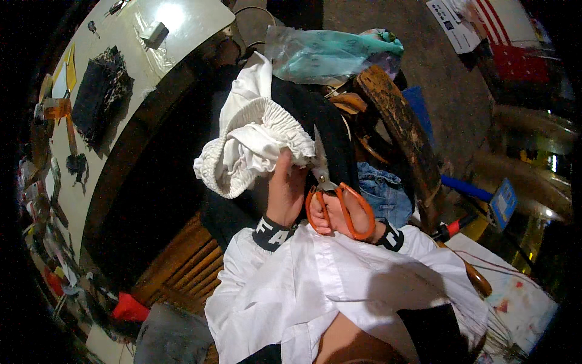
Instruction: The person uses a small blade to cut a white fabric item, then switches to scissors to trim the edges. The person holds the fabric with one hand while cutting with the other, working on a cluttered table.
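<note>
Scissors (324, 183) with orange handles stand near the middle of the frame, blades pointing to the top and handle loops toward the bottom. The right hand (350, 213) is curled at the loops, fingers bent around them. Just left of the blades, the left hand (285, 193) pinches the edge of a white cloth (250, 141), thumb on top; its other fingers are mostly hidden. The cloth, left of centre and above the hands, has a gathered, ruffled band around a crumpled middle, and one end reaches up toward the top. The blades lie right against its right edge; whether any fabric is between them I cannot tell.

Both wrists wear black cuffs of a white shirt (303, 267), which fills the lower middle. A clear bag (321, 57) with teal contents lies at the upper middle, beside a worn wooden piece (397, 115) slanting down to the right. Jeans (385, 193) are bunched right of the right hand. At the upper left, a pale table (197, 30) bears a white adapter (154, 34) and a black bundle (100, 97). Wooden slats (185, 261) show at lower left, near a red item (130, 307).
</note>
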Available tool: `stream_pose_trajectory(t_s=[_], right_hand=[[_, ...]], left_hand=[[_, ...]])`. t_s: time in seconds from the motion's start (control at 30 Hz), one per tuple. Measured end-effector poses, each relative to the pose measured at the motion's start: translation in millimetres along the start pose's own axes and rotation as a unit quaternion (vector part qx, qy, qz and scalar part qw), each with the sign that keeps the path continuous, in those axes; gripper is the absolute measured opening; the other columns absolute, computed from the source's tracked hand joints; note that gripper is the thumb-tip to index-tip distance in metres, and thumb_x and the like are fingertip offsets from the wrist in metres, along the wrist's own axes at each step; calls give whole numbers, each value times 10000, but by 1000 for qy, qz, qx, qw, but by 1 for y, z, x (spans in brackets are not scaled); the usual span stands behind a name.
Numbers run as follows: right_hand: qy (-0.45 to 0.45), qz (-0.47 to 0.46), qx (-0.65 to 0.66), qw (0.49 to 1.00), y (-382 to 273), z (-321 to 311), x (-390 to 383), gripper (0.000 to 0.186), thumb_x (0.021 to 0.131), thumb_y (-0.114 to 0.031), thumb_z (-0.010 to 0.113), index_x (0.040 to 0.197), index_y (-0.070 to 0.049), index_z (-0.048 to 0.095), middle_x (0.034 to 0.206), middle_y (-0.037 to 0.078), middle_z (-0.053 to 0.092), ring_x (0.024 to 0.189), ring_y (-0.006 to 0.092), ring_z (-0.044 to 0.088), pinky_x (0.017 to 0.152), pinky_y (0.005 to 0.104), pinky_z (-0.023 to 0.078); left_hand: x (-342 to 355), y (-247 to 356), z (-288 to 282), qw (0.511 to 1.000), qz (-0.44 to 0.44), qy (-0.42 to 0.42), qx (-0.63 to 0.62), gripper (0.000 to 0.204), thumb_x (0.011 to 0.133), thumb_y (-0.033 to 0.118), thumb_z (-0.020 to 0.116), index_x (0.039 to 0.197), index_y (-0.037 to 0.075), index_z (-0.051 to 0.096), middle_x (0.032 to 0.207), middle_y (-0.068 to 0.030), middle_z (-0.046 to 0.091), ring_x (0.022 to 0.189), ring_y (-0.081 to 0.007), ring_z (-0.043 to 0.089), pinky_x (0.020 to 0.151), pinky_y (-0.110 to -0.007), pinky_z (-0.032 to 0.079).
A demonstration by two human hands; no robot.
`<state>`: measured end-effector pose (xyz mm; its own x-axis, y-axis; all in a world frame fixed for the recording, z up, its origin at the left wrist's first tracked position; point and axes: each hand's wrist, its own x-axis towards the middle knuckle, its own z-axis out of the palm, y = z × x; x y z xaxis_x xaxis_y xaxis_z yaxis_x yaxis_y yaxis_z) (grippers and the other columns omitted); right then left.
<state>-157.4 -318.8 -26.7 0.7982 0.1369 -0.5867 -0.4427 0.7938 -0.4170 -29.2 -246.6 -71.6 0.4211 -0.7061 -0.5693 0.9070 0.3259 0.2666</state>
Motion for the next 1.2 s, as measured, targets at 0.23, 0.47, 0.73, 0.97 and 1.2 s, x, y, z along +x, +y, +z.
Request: stream_pose_trajectory(t_s=[0.23, 0.47, 0.73, 0.97, 1.2], right_hand=[[-9, -33, -4, 999, 0, -5, 12, 807, 724, -859, 396, 916, -75, 414, 799, 24, 396, 650, 136, 394, 594, 257, 349], [-40, -49, 32, 997, 11, -20, 12, 717, 810, -783, 376, 970, -87, 440, 788, 6, 404, 631, 127, 406, 550, 243, 318], [30, -48, 73, 996, -4, -4, 20, 733, 796, -792, 386, 944, -75, 435, 810, 19, 394, 695, 140, 404, 627, 266, 363], [28, -31, -1, 999, -5, -7, 22, 813, 751, -858, 328, 910, -68, 433, 774, 21, 387, 667, 136, 393, 594, 263, 361], [70, -39, -32, 996, 0, -7, 22, 666, 860, -742, 324, 805, -88, 433, 608, -2, 403, 452, 107, 391, 411, 246, 355]], left_hand=[[-3, 3, 10, 993, -4, 87, 82, 255, 864, 248, 658, 1051, 97, 574, 979, -2, 594, 854, -140, 570, 722, -297, 461], [-8, -3, -10, 969, 102, 86, 210, 313, 859, 168, 678, 1114, 14, 582, 1071, -32, 591, 962, -128, 549, 838, -267, 427], [-4, -7, -16, 956, 100, 69, 267, 301, 875, 179, 665, 1092, -14, 590, 1045, -50, 611, 933, -155, 554, 832, -278, 432], [-9, -1, -21, 950, 111, 45, 289, 264, 875, 161, 672, 1061, -15, 609, 1010, -44, 632, 896, -144, 568, 803, -273, 442], [-3, -4, -29, 961, 107, 52, 248, 240, 873, 124, 665, 1067, -7, 614, 1017, -38, 635, 910, -125, 578, 808, -272, 446]])
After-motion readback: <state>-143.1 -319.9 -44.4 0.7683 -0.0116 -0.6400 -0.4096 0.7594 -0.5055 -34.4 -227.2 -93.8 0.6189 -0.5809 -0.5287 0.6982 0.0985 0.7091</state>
